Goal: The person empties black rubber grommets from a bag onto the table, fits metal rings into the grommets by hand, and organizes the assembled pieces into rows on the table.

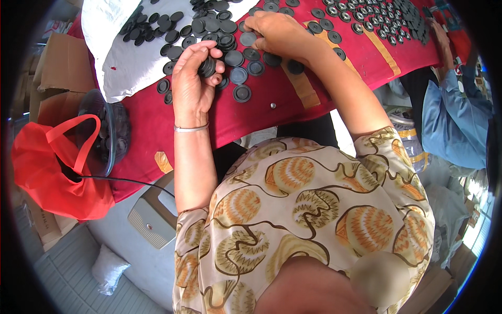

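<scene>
Blurred and pale, a round shape (381, 280) sits nearest the camera, over our patterned shirt (308, 193); we cannot tell what it is. Beyond, on the red cloth (235, 118), our left hand (191, 89) is curled round a small stack of dark discs (207, 67). Our right hand (274, 34) is bent down at a grey disc (248, 40); we cannot tell whether it pinches that disc or merely touches it. The grey disc lies just left of our right hand's fingertips, between our 2 hands, with the right clearly nearer. Flat and round, it has no long axis. It looks matte and paler than its neighbours. Loose discs (241, 93) just beyond the cloth's near edge are near black, with raised rims and concentric rings. More lie heaped on the white sheet (123, 78), and silver-centred discs (357, 28) spread to the upper right.
</scene>
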A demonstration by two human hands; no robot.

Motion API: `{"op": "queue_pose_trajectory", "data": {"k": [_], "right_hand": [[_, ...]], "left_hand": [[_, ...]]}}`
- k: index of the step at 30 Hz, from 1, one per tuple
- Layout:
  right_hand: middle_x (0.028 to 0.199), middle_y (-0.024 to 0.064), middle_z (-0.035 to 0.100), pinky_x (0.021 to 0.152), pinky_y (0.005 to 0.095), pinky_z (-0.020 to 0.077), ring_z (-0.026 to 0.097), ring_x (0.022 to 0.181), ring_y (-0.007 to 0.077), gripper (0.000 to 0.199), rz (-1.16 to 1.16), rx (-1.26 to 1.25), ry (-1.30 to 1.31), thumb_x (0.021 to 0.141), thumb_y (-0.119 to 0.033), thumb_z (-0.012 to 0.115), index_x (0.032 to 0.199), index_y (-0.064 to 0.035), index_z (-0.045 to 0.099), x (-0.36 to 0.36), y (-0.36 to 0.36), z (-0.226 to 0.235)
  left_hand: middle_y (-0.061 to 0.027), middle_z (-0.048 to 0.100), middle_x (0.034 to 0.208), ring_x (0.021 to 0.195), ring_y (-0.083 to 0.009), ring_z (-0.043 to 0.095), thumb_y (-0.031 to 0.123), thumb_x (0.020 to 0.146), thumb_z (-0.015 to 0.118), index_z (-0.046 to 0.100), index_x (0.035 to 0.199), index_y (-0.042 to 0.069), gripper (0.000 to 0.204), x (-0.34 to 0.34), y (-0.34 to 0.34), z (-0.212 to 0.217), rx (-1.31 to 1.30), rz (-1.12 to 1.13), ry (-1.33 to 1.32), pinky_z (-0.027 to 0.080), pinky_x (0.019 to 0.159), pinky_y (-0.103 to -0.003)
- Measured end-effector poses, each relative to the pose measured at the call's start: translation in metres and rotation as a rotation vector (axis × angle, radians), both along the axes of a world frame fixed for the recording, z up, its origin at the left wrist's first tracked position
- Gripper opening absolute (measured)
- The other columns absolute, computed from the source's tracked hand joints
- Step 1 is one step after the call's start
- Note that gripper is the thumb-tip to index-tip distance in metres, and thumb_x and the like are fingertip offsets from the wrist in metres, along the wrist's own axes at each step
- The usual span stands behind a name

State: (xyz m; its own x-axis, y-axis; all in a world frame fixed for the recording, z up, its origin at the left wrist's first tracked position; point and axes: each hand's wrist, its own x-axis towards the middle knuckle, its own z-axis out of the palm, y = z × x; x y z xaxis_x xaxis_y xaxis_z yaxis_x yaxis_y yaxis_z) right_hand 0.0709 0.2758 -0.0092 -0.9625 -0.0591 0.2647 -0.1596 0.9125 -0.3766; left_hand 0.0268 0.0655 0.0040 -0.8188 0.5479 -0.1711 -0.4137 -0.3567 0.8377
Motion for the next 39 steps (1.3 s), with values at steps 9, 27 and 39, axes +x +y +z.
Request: {"op": "queue_pose_trajectory", "data": {"k": [9,27,39], "right_hand": [[0.081,0.0105,0.059,0.065,0.0371,0.0461,0.059,0.074,0.0292,0.017,0.11,-0.157,0.013,0.075,-0.006,0.063,0.089,-0.0034,0.054,-0.002,-0.007,0.001],[0.084,0.0097,0.063,0.067,0.0366,0.0493,0.062,0.075,0.0269,0.016,-0.051,-0.263,0.407,0.079,-0.009,0.058,0.093,-0.0083,0.066,0.01,0.008,-0.011],[0.086,0.0153,0.063,0.076,0.043,0.048,0.06,0.083,0.0351,0.02,-0.001,0.118,0.142,0.082,-0.018,0.053,0.095,-0.0087,0.065,0.0,0.022,-0.009]], "left_hand": [[-0.0099,0.062,0.082,0.059,-0.0152,0.058,0.008,0.092,0.049,0.058,0.101,-0.002,0.016,0.001,0.001,0.0,-0.035,0.04,0.044,0.043,0.043,-0.021],[-0.0108,0.064,0.077,0.051,-0.0134,0.059,0.003,0.089,0.049,0.059,0.097,-0.004,0.014,-0.001,0.021,-0.004,-0.19,0.025,0.128,0.043,0.039,-0.021],[-0.0058,0.067,0.08,0.053,-0.0106,0.059,0.014,0.087,0.057,0.064,0.103,-0.001,0.023,-0.03,0.048,0.017,-0.778,-0.022,0.744,0.045,0.045,-0.022]]}}
